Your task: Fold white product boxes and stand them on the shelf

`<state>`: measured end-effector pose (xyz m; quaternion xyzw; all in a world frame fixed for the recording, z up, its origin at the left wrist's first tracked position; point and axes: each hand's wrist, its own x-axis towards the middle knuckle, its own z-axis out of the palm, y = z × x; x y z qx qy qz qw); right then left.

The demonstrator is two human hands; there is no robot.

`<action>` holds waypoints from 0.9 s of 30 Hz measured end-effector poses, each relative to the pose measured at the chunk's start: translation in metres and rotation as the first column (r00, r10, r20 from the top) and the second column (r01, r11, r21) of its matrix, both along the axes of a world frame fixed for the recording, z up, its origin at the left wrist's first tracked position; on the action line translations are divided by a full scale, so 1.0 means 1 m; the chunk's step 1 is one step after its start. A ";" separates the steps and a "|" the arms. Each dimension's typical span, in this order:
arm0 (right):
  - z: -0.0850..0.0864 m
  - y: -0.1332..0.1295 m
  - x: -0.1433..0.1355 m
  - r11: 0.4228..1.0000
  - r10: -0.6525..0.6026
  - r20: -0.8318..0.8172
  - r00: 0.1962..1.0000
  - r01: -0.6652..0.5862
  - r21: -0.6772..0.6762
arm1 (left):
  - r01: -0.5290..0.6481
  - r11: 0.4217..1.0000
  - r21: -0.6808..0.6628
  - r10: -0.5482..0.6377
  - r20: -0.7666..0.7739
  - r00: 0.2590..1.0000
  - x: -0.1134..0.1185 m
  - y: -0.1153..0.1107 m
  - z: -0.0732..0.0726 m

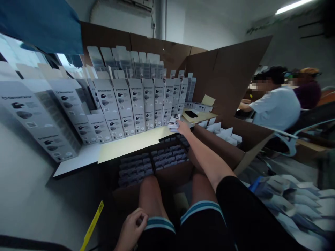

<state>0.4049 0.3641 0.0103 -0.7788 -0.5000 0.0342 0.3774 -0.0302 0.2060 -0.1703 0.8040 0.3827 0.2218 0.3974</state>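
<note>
My right hand (184,128) reaches out to the table's edge, its fingers closed on a small white printed box (173,122). That box is in front of tall rows of similar white cartons (134,104), many with their top flaps standing up. Loosely curled, my left hand (134,225) rests by my left thigh, and nothing shows in its fingers. Just beyond my right hand, a black phone (191,114) lies on the table. A pale yellow sheet (131,144) covers part of the front edge.
Under the table edge, an open carton (167,177) holds rows of small boxes. White folded boxes fill another brown carton (217,144) at right. Cardboard panels (225,66) wall the table. Two people (276,101) sit beyond. A pile of white boxes (295,205) lies lower right.
</note>
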 end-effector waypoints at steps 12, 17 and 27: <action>0.057 -0.070 -0.003 0.986 -0.128 0.103 0.986 0.116 0.116 | 0.017 0.992 0.125 -0.019 0.010 1.000 0.003 -0.002 -0.005; 0.069 -0.142 -0.008 0.999 -0.044 0.007 0.999 0.044 0.030 | 0.108 0.978 0.176 -0.114 0.028 0.993 0.011 -0.013 0.007; 0.016 -0.261 -0.088 0.929 0.138 -0.366 0.920 -0.249 -0.275 | 0.326 0.918 0.225 -0.357 0.115 0.927 0.038 -0.075 0.035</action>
